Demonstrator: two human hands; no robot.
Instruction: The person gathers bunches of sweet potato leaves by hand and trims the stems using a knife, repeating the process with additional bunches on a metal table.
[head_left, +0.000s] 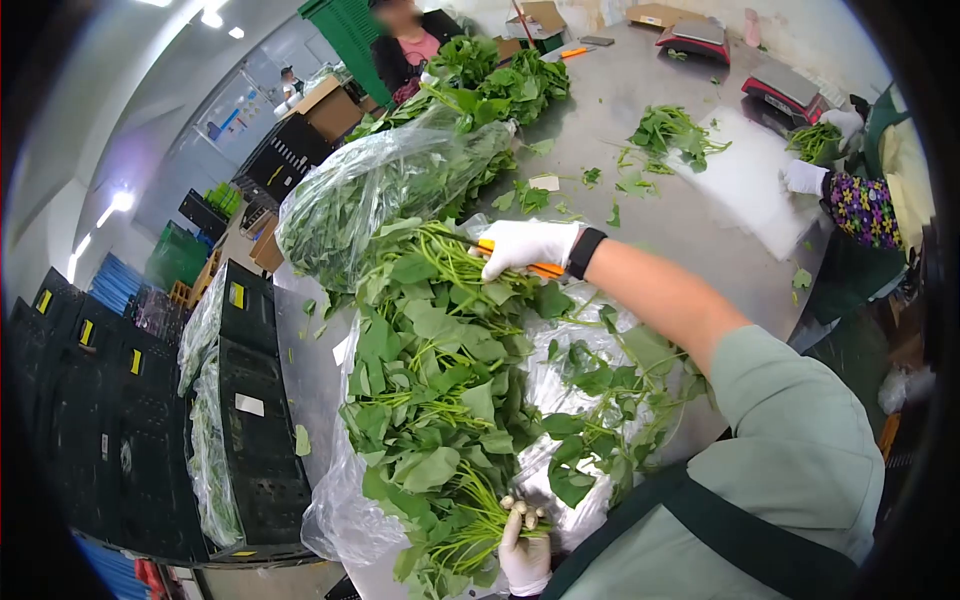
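My right hand (525, 247), in a white glove with a black wristband, is closed around an orange-handled knife (547, 270). Its dark blade lies over the stems at the upper end of a long pile of leafy greens (430, 350). Lower down, my left hand (525, 555), also gloved in white, has its fingers curled at the stem ends of a bunch of leafy greens (475, 525). Loose leafy stems (590, 400) lie on clear plastic film (545, 350) between the pile and my body. A plastic bag full of greens (390, 190) rests beyond the pile.
Black crates (262, 390) stand along the left of the metal table (600, 90). Across it are red scales (785, 90), white sheets (750, 180) and a small heap of greens (670, 135). A co-worker's gloved hands (805, 178) hold greens at right; another person (410, 45) stands behind.
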